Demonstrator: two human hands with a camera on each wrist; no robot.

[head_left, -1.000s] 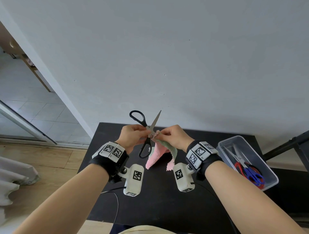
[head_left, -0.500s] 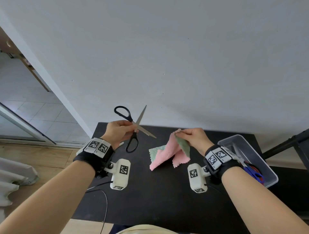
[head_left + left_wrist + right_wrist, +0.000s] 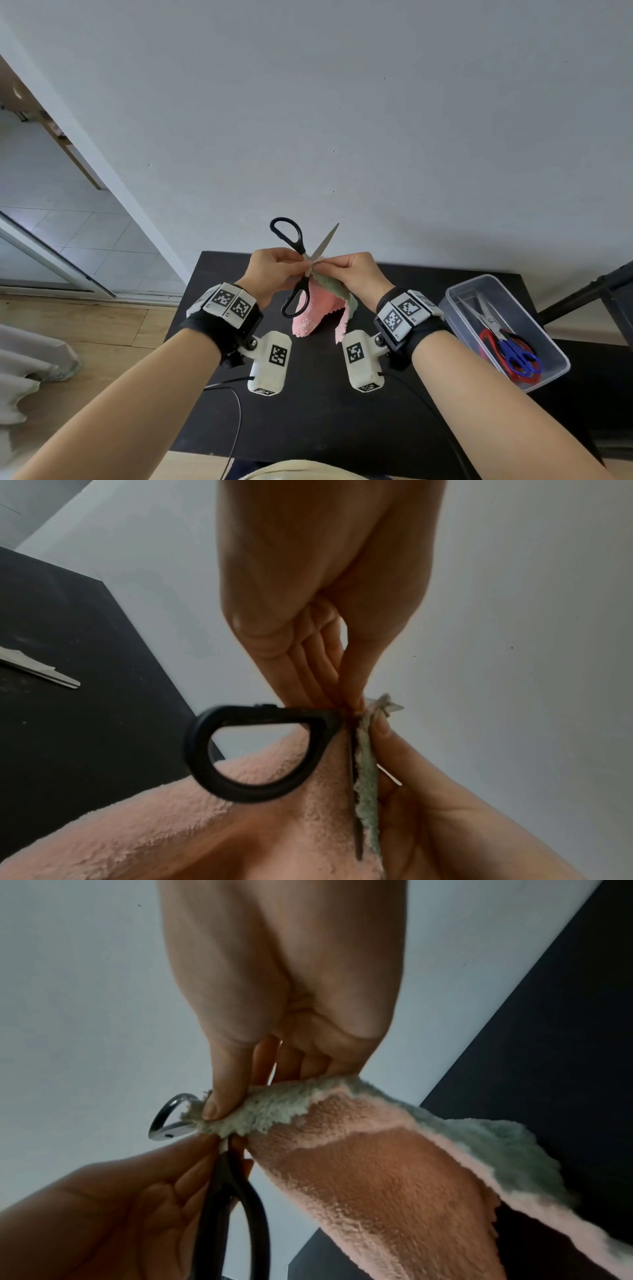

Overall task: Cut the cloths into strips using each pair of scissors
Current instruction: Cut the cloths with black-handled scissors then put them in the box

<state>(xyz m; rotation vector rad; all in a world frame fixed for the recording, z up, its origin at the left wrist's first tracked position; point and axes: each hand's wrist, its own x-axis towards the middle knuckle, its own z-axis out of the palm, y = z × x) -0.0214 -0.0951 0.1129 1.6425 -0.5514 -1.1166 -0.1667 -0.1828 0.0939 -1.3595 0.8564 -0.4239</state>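
Cloth (image 3: 317,308) in pink with a grey-green reverse hangs above the black table (image 3: 308,404), its lower folds drooping toward the tabletop; whether they touch it cannot be told. The right hand (image 3: 359,274) pinches the upper corner of the cloth between thumb and fingertips, the thumb pressed flat on the grey-green pile in the right wrist view. The left hand (image 3: 270,274) meets it there, its grip closed with fingers and thumb pressed together around the black-handled scissors (image 3: 298,270) near the pivot, not through the handle loops. The scissors stand spread wide: one loop points up toward the wall (image 3: 342,120), the other hangs down in front of the pink cloth, and one bare blade slants up to the right past the fingers. The cloth edge sits right at the crossing of the blades, between the two hands.

To the right on the table stands a clear plastic box (image 3: 551,356) holding a red-handled pair of scissors (image 3: 488,339) and a blue-handled pair of scissors (image 3: 513,353), lying one over the other. In the left wrist view another metal blade (image 3: 41,669) lies on the table, well apart from the hands.
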